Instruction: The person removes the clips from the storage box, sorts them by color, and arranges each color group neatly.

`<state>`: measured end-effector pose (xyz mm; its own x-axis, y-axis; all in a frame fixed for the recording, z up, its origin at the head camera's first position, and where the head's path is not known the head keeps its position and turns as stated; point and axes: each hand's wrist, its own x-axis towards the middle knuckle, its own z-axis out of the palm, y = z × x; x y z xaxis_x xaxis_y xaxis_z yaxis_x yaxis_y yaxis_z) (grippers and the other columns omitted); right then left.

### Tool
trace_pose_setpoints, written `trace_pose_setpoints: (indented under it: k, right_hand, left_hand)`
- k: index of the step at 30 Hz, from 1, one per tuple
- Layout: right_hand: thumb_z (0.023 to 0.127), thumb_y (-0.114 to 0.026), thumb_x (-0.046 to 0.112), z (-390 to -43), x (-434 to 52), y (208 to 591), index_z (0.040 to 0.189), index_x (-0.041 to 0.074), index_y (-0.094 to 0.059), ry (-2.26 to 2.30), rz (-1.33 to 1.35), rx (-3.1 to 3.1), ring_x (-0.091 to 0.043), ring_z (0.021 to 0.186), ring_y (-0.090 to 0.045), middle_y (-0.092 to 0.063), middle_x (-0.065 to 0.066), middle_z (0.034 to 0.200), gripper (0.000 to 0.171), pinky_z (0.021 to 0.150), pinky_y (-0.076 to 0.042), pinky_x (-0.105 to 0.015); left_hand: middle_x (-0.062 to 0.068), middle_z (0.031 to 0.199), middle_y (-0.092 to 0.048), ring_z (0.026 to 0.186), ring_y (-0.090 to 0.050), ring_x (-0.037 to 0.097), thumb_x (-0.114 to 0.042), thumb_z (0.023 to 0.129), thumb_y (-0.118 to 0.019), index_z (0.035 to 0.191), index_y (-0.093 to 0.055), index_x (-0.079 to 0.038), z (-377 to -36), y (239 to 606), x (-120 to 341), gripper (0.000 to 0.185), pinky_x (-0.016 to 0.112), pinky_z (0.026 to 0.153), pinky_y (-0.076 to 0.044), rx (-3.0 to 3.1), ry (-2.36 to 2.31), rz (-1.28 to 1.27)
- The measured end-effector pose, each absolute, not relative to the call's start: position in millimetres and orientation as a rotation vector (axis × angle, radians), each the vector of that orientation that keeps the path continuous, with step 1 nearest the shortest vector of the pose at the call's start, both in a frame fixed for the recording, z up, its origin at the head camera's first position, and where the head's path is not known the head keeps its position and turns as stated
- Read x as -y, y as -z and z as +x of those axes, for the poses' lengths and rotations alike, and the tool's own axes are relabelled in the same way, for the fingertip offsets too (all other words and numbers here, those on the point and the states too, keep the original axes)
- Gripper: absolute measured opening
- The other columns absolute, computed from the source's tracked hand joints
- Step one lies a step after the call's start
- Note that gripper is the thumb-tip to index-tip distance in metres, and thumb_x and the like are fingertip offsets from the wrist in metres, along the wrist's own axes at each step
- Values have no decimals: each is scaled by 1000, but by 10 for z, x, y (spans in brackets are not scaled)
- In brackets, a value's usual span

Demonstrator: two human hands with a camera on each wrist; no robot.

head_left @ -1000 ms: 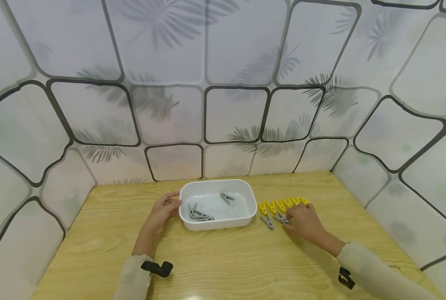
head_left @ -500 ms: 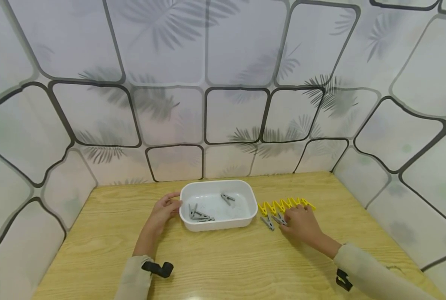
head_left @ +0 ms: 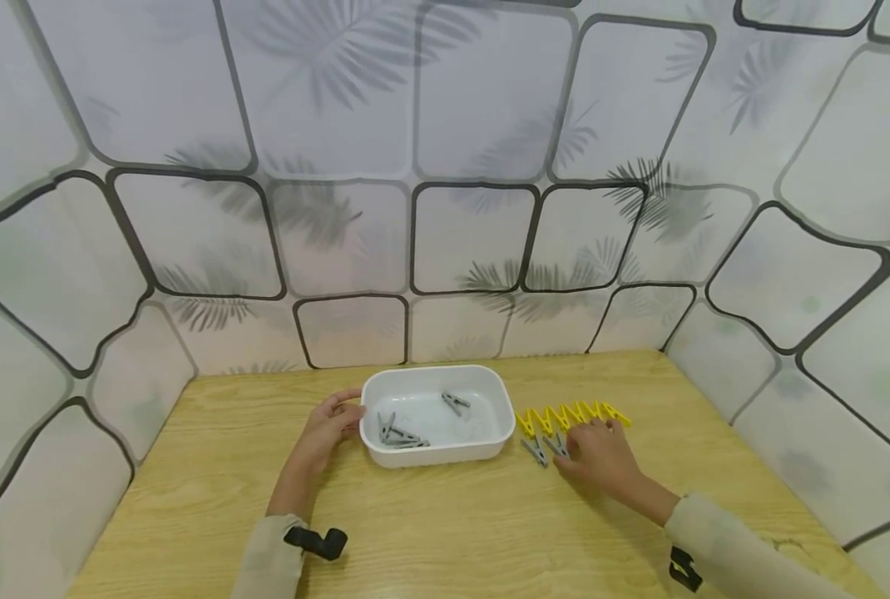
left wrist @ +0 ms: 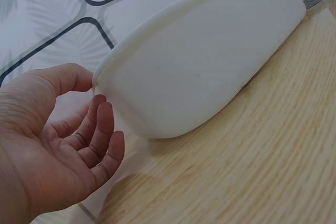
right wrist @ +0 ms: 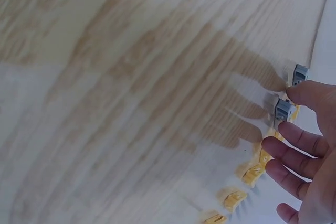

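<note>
The head view shows three grey clothespegs (head_left: 400, 433) inside the white tub (head_left: 490, 398) on the bench (head_left: 452, 524). The left hand (head_left: 328, 428) touches its rim, fingers relaxed. The right wrist view shows the right hand (right wrist: 310, 150), fingers (right wrist: 294, 136) spread, touching a grey clothespeg (right wrist: 283, 111) beside yellow clothespegs (right wrist: 253, 174).

left grip (head_left: 330, 425): fingers relaxed, palm facing right | right grip (head_left: 598, 453): fingers extended, palm down

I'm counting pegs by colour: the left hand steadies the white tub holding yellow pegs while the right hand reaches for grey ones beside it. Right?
Not quite. The head view shows the pegs inside the white tub are grey, not yellow. The left hand does touch the tub, and the right hand reaches the grey pegs beside it.
</note>
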<state>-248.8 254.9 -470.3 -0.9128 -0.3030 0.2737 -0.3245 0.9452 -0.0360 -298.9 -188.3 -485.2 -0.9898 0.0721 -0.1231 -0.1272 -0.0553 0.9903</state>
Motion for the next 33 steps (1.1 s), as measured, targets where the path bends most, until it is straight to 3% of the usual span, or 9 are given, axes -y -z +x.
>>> trace_pose_setpoints:
  k: [11, 19, 33]
  right_hand:
    - [76, -89, 34, -2587, -2504, 4650, 79, 15, -69, -116, 544, 2714, -22, 77, -56, -70, 0, 81, 28, 87, -46, -61]
    - [74, -91, 28, -2664, -2397, 4530, 80, 12, -68, -169, 610, 2634, -21, 74, -53, -67, -2, 79, 28, 86, -44, -61]
    - [83, -83, 19, -2955, -2070, 4042, 82, 11, -71, -293, 577, 2629, -28, 83, -62, -71, -5, 83, 14, 88, -42, -62]
  left_hand:
    - [1, 102, -67, 86, -65, 8, -10, 101, -61, 146, -46, 1, -2992, 4878, 1931, 49, 20, 78, -56, -2071, -2174, -58]
    - [-2, 96, -66, 83, -65, 6, -10, 100, -63, 146, -46, 3, -2950, 4886, 1901, 51, 21, 76, -56, -2045, -2187, -46]
    - [-2, 97, -67, 84, -65, 7, -10, 100, -62, 145, -48, 0, -3012, 4876, 1883, 48, 21, 77, -56, -2056, -2178, -66]
